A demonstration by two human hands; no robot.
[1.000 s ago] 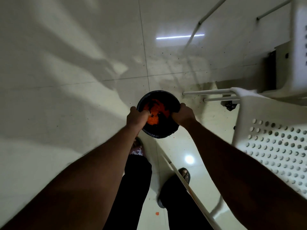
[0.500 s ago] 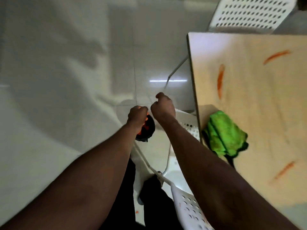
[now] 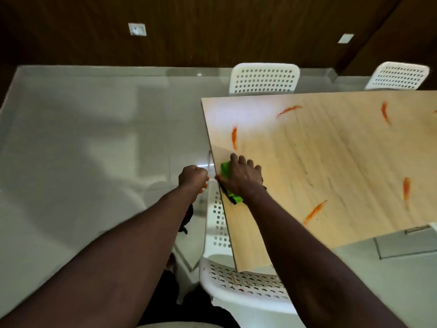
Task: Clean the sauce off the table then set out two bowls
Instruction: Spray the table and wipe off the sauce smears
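My right hand (image 3: 241, 177) lies spread over a green cloth (image 3: 225, 170) at the left edge of the light wooden table (image 3: 331, 162) and presses it down. Several orange sauce streaks mark the tabletop; one sauce streak (image 3: 234, 138) is just beyond my fingers, another (image 3: 314, 211) is to the right of my forearm. My left hand (image 3: 192, 177) is a closed fist off the table's edge, with a trace of orange at its fingers. Under my left forearm shows part of a dark bowl-like object (image 3: 188, 218), mostly hidden. No clean bowls are in view.
A white perforated chair (image 3: 246, 287) stands tucked at the table's near corner, right by my legs. Two more white chairs (image 3: 263, 78) (image 3: 398, 75) stand at the far side. Pale tiled floor (image 3: 82, 150) spreads to the left; a dark wood wall is behind.
My view swung up from the floor to the table. My right hand left the dark bowl and came down on the green cloth. My left hand rose beside the table edge.
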